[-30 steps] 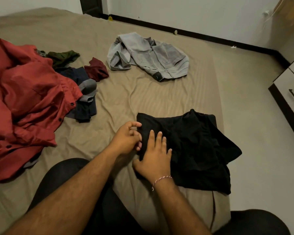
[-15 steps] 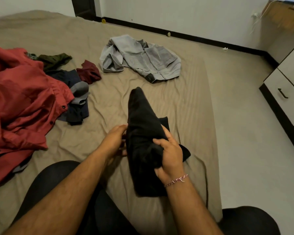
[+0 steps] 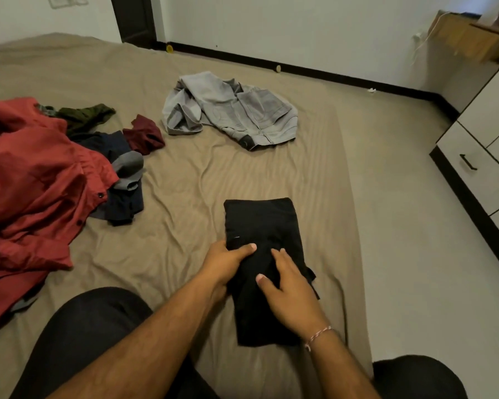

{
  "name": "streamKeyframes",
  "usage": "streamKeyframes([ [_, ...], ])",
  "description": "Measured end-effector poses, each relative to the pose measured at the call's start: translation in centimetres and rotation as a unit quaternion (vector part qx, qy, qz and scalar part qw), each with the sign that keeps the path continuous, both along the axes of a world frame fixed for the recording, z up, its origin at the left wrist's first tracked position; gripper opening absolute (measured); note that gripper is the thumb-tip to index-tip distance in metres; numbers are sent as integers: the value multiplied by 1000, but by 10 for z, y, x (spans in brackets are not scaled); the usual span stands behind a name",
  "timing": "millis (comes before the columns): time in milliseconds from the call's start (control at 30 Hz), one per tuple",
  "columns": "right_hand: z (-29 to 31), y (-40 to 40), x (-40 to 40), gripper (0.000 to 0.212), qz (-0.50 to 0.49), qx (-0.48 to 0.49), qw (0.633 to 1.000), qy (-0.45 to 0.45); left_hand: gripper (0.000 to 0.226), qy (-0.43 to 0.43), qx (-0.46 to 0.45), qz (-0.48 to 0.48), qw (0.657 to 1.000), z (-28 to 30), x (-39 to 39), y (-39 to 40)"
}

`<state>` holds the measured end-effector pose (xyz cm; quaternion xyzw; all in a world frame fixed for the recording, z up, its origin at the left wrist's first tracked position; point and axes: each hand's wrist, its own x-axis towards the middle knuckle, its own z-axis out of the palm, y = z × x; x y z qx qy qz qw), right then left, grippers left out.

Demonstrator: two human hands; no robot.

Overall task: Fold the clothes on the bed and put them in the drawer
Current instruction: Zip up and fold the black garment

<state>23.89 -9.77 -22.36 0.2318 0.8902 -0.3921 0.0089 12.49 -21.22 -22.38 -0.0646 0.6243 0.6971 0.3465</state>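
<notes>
Left hand (image 3: 224, 262): the left edge of the folded black garment (image 3: 264, 254) is gripped, thumb laid on top, fingers tucked beneath.
Right hand (image 3: 290, 295): laid flat on the garment with fingers spread and nearly straight; a braided bracelet (image 3: 317, 335) is worn at the wrist.
Surface: the bed (image 3: 185, 180) is covered by a wrinkled tan sheet; a pale floor and a white wall with dark skirting are seen beyond.
Drawer unit (image 3: 484, 165): positioned at far right, drawers closed, contents hidden.
Other clothes: a red shirt (image 3: 32, 191) and small dark items (image 3: 121, 168) are piled at left; a grey jacket (image 3: 228, 113) lies farther up.
Garment position: set down as a narrow rectangle near the bed's right edge, under both hands.
</notes>
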Motion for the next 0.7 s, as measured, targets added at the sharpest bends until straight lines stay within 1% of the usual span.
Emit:
streamKeyframes([
  [33,1,-6,1,74,-21,-27,999,12,25,42,-7,7,999,1,2,4],
  [67,5,-7,0,75,-41,-79,996,30,23,103,-17,8,995,4,0,8],
  [100,11,-7,0,74,-63,-159,983,62,27,178,-24,4,984,11,0,12],
  [133,19,-4,0,71,-89,-260,956,105,32,265,-39,-1,963,21,-2,14],
  [167,26,-1,0,67,-112,-352,917,148,40,359,-62,-11,931,30,-5,17],
  [233,38,11,1,59,-140,-482,840,206,52,523,-117,-35,844,52,-10,16],
  [300,43,28,3,56,-151,-577,766,240,60,634,-155,-80,754,70,-14,12],
  [367,43,42,4,59,-154,-652,695,260,65,694,-206,-137,677,75,-18,7],
  [400,38,47,4,60,-163,-674,673,258,65,712,-243,-170,636,69,-19,4],
  [433,33,50,4,61,-171,-688,658,253,63,723,-282,-212,593,59,-21,1],
  [467,27,51,4,64,-183,-694,653,242,62,721,-321,-265,555,47,-20,-4],
  [500,19,51,7,67,-198,-692,655,230,60,707,-346,-319,528,34,-16,-9],
  [533,14,50,7,69,-216,-683,664,212,59,683,-360,-375,513,24,-12,-16],
  [567,9,49,10,71,-241,-670,677,188,60,656,-363,-427,505,14,-6,-21],
  [600,5,48,11,69,-264,-647,696,163,61,635,-355,-464,505,8,-2,-25],
  [633,3,48,13,64,-282,-621,717,143,59,626,-336,-479,516,5,1,-29],
  [667,3,49,14,58,-289,-601,734,128,55,622,-309,-468,547,6,3,-32],
  [700,2,50,14,52,-293,-585,747,121,49,618,-276,-432,596,7,2,-34],
])
